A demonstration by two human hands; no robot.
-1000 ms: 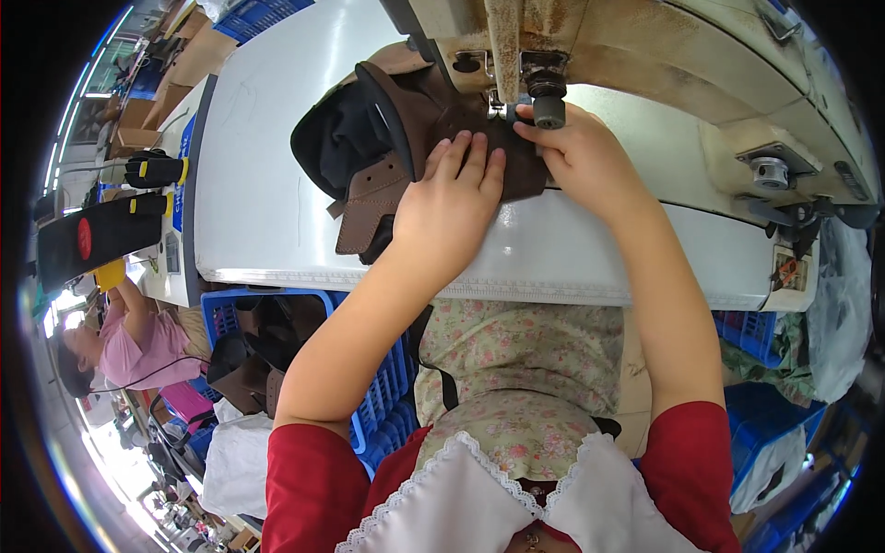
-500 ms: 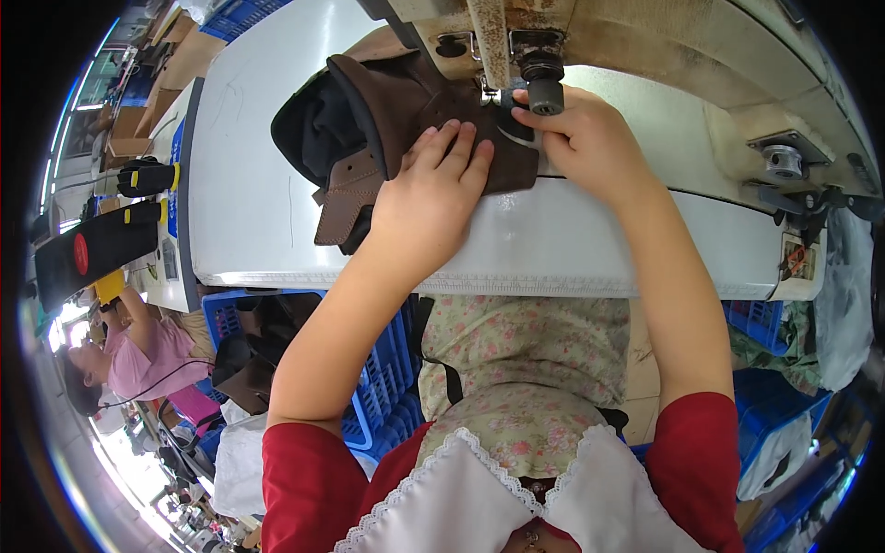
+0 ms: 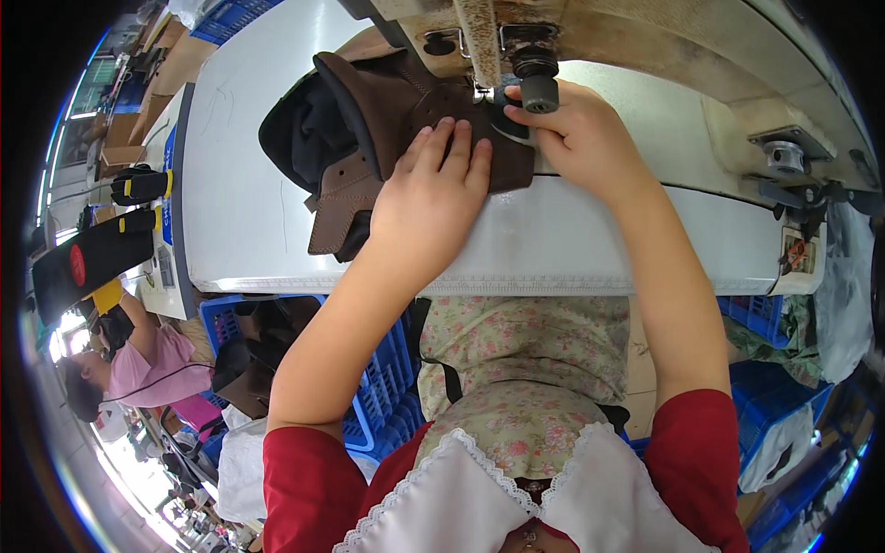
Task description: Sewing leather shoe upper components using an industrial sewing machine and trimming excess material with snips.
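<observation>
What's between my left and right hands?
In the head view, brown leather spans the gap between the left hand and right hand, with a dark, pale-edged patch close to the right fingertips.

The short sleeves (image 3: 312,487) are red. The wide white collar (image 3: 429,502) has scalloped, lacy edges. A pale green apron (image 3: 530,355), printed with pink flowers, covers the front; a black strap (image 3: 454,383) runs at left.
</observation>
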